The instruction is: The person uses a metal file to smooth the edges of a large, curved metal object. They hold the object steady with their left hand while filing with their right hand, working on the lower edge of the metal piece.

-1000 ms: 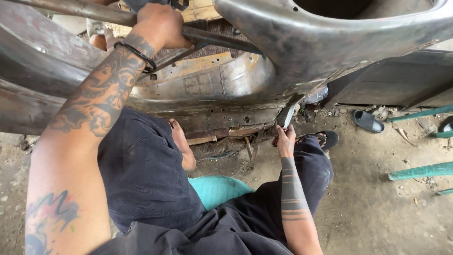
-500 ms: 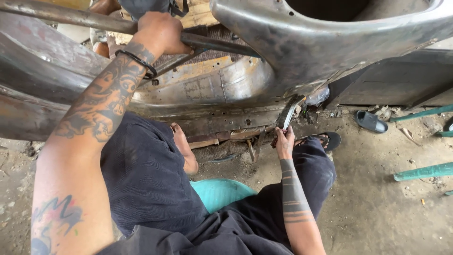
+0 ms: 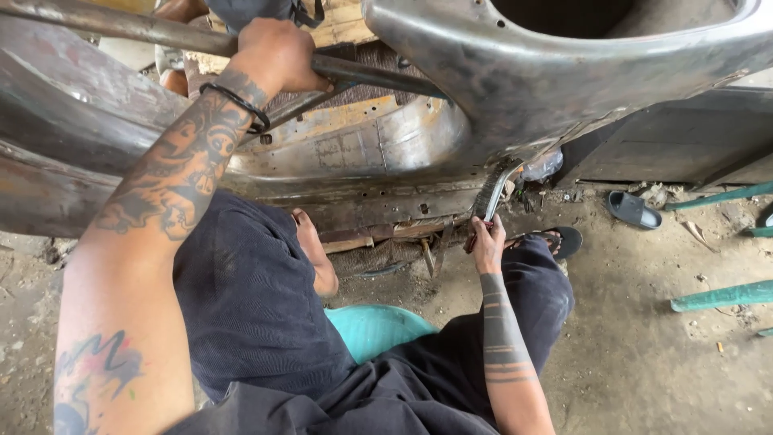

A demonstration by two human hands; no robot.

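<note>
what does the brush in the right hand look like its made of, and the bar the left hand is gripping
Brush: bristles look like grey steel wire, dull and slightly curved; the reddish handle, mostly hidden in the right hand, could be wood or plastic. Bar under the left hand: apparently bare steel tube, grey-brown with rusty patches and no paint.

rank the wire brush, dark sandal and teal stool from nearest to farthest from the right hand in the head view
From the right hand:
1. Wire brush, held in that hand, its head up against the lower edge of the metal body.
2. Teal stool, down and to the left, under the person's legs.
3. Dark sandal, off to the right on the dirt floor.
</note>
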